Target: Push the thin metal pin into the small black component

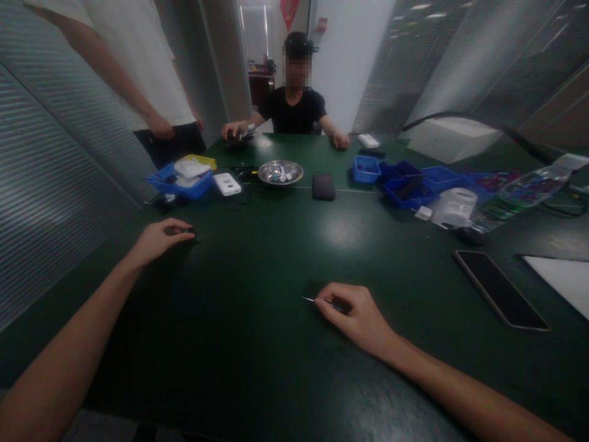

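Observation:
My left hand (159, 239) rests low over the left part of the green table (257, 258), its thumb and fingers pinched round a small dark object (191, 231) that is too blurred to name. Nearer to me and right of the middle, my right hand (352, 310) is closed on a thin tool with a slim metal tip (308, 299). The tip points left, just above or on the tabletop; the rest of the tool is mostly hidden by my fingers. A wide stretch of table lies between the two hands.
A metal dish (294, 174) with small white pieces, a dark square object (323, 187) and a white power bank (227, 184) lie ahead. Blue bins (407, 191), a plastic bottle (519, 193) and a phone (499, 288) are right. One person (294, 113) sits opposite; another (138, 73) stands left.

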The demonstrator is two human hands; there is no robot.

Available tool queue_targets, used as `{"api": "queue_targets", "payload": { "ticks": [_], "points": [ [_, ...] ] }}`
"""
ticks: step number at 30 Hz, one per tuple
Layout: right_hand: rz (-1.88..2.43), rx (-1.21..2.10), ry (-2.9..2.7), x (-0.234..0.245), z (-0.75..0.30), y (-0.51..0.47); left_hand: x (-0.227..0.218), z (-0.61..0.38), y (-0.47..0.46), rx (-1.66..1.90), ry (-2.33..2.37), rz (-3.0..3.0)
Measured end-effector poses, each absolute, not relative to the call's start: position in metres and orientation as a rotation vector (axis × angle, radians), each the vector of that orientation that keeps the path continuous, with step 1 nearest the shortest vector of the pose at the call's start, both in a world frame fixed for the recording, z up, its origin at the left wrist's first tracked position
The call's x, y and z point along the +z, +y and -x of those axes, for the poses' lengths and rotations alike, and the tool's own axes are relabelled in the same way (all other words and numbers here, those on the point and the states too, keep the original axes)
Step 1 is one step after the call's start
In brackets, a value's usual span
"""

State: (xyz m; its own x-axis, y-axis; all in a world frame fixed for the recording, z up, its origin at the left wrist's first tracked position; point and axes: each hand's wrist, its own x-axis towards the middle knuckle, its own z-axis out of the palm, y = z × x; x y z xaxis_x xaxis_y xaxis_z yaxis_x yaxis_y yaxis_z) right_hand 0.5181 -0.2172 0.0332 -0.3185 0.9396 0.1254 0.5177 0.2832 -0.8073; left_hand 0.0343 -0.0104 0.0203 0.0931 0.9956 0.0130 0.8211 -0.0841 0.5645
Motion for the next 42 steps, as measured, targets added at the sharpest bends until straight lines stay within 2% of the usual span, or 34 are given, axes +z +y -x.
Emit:
{"api": "queue_targets", "payload": {
  "ticks": [9,16,21,29,34,42],
  "points": [
    [1.304,0.883,-1.946,0.033,-0.516,-0.219,0.011,-0.035,-0.014,0.672,1.708,-2.15],
    [1.303,0.888,-1.938,0.034,-0.517,-0.217,0.01,-0.035,-0.019,0.643,1.972,-2.096],
    [1.305,0.896,-1.938,0.033,-0.518,-0.217,0.014,-0.069,-0.029,0.648,1.639,-2.364],
    [1.314,0.857,-1.931,0.029,-0.518,-0.218,0.009,-0.222,-0.109,0.547,0.763,-2.442],
    [1.29,0.784,-1.95,0.029,-0.517,-0.221,0.005,-0.272,-0.144,0.537,0.713,-2.289],
    [1.328,0.754,-1.98,0.028,-0.522,-0.22,0.02,-0.272,-0.15,0.527,0.756,-2.152]
  ]
}}
